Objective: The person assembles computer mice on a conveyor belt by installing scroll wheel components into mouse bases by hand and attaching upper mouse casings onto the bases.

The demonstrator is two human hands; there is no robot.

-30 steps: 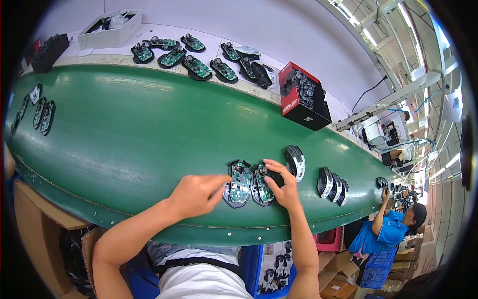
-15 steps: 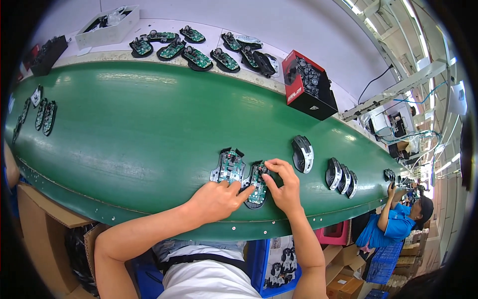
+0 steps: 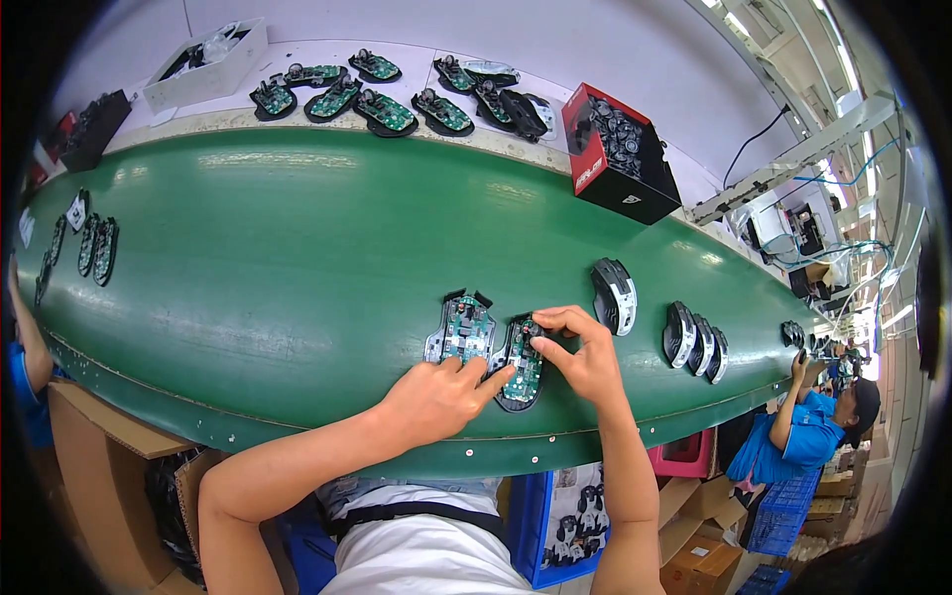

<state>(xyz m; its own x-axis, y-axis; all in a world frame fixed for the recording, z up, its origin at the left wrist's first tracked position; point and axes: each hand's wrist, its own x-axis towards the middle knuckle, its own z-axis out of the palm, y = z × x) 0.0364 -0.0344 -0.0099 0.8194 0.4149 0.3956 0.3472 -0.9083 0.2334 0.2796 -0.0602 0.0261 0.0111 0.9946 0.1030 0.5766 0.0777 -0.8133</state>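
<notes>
1. on the belt (image 3: 297,238), near its front edge: two circuit boards (image 3: 522,372)
2. right of these: one mouse (image 3: 615,296), then three mice (image 3: 701,346) in a row
3. behind the belt, on a ledge (image 3: 213,107): more boards (image 3: 385,113), between a bin (image 3: 198,83) and a box (image 3: 630,202)

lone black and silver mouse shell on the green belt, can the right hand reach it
Probably yes: the mouse shell lies close to the right hand with nothing visible between, though its fingers are at a circuit board.
</notes>
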